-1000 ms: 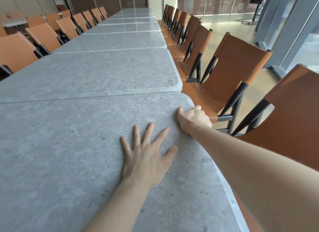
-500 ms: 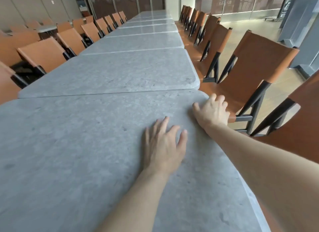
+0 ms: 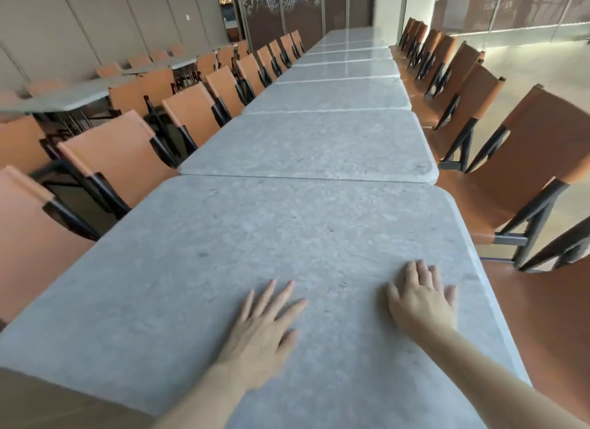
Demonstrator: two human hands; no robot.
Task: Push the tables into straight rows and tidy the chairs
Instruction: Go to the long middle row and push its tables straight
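The nearest grey stone table [image 3: 255, 243] fills the lower half of the head view. My left hand [image 3: 261, 329] lies flat on its top, fingers spread. My right hand [image 3: 421, 297] also lies flat on the top, a little in from the right edge. The second table [image 3: 313, 144] butts against the near one's far edge, and its right side sits slightly further left than the near table's. Beyond it a long row of tables [image 3: 348, 64] runs to the back wall. Orange chairs with black frames line the left side [image 3: 121, 154] and the right side [image 3: 523, 160].
A second row of tables [image 3: 64, 98] with more orange chairs stands at the far left. One chair back [image 3: 35, 234] is close to the near table's left edge. Open wooden floor [image 3: 523, 74] lies to the right, beyond the chairs.
My right hand let go of the table's right edge and now lies flat on the top. Both hands sit nearer the near end. The view swung left, showing the left chairs.
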